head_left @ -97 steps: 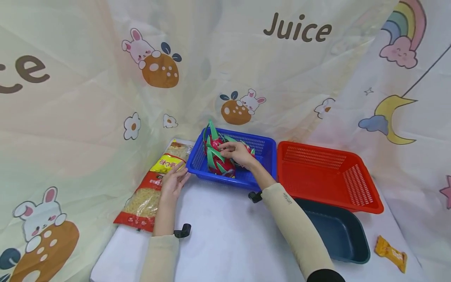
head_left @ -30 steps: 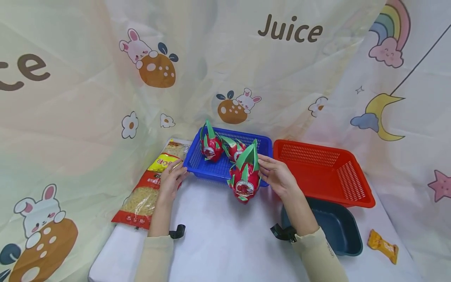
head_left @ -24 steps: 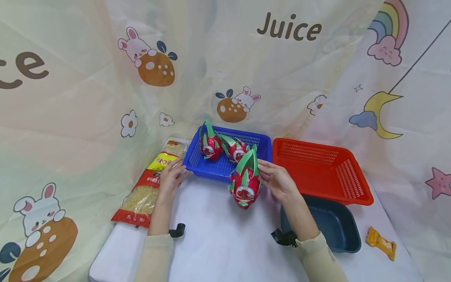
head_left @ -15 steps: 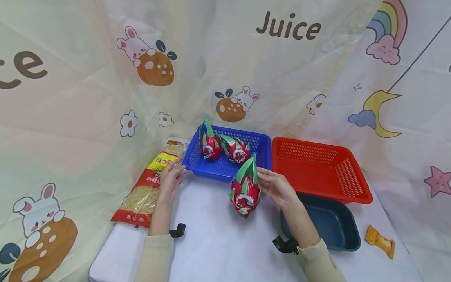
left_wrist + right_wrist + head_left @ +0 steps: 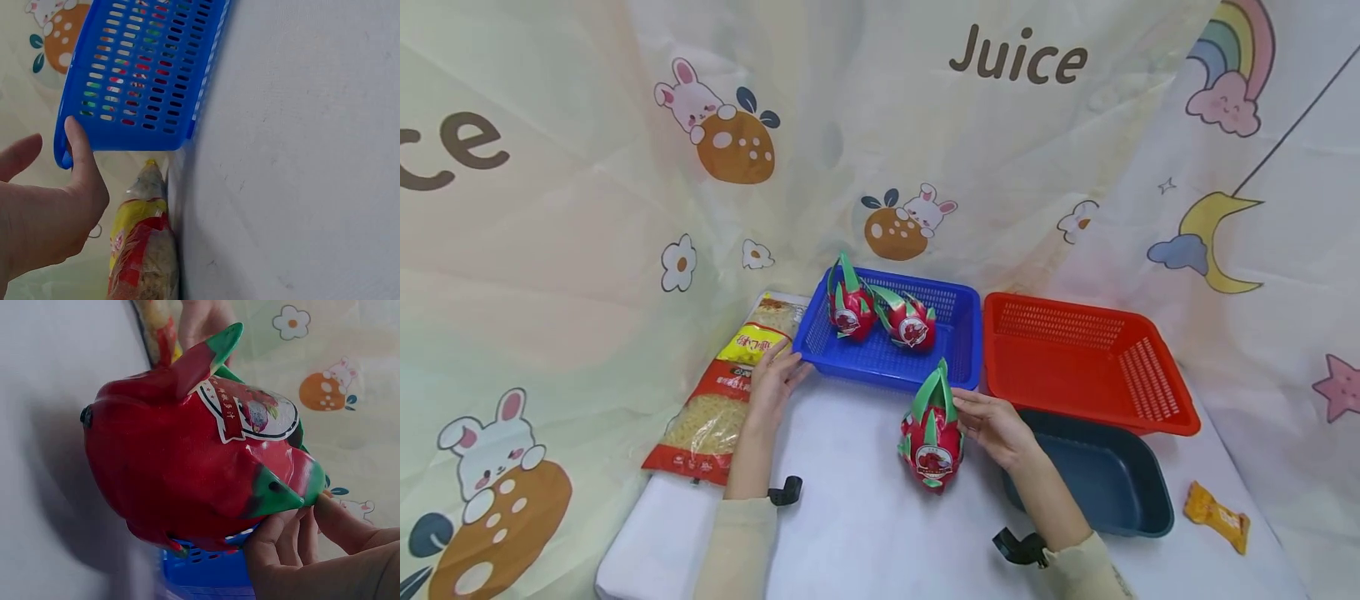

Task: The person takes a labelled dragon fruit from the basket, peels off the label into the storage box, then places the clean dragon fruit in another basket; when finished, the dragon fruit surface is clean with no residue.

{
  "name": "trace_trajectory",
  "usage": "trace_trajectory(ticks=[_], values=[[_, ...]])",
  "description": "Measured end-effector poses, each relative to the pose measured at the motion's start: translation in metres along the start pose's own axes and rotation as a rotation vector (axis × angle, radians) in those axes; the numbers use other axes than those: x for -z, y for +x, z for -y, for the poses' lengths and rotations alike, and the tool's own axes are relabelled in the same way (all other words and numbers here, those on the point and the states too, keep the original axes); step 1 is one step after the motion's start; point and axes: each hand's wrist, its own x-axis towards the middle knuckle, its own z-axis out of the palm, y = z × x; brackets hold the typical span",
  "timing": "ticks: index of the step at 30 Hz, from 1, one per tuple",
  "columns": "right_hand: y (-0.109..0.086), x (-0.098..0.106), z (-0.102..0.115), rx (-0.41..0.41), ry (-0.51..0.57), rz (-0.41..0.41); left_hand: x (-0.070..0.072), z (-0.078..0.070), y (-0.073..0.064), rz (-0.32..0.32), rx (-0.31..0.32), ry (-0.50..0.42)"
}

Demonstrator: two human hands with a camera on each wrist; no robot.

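My right hand [image 5: 996, 427] pinches a red dragon fruit [image 5: 931, 446] by its green leaf tips. The fruit hangs upright in front of the blue basket [image 5: 880, 372], its round label toward me; its shadow falls on the white cloth in the right wrist view, where thumb and fingertips [image 5: 340, 525] meet at the leaves. Two more dragon fruits, one left [image 5: 852, 310] and one right [image 5: 912, 323], lie in the basket's left and middle. At the basket's near left corner is my left hand [image 5: 771, 385]; in the left wrist view one finger [image 5: 80, 147] touches below the rim, the thumb apart.
Left of the basket lies a red and yellow bag of dry noodles or pasta [image 5: 711, 417]. A red basket [image 5: 1075, 367] stands to the right, with a dark teal tub [image 5: 1097, 475] before it. An orange-wrapped snack [image 5: 1217, 517] lies at the table's right.
Since the earliest frame, my right hand has taken one dragon fruit out of the blue basket and moved it toward me and down. My left hand has stayed at the basket's corner.
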Motion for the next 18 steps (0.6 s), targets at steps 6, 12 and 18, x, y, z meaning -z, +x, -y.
trace_trajectory(ticks=[6, 12, 18], values=[[0.005, 0.004, -0.011, 0.033, -0.017, -0.045, -0.004, 0.006, -0.003, -0.064, 0.022, 0.016], [0.002, 0.003, -0.019, 0.164, -0.2, -0.141, -0.028, 0.03, -0.017, -0.084, 0.08, 0.142], [-0.004, 0.001, -0.02, 0.235, -0.358, -0.224, -0.06, 0.062, -0.04, 0.096, 0.118, 0.294]])
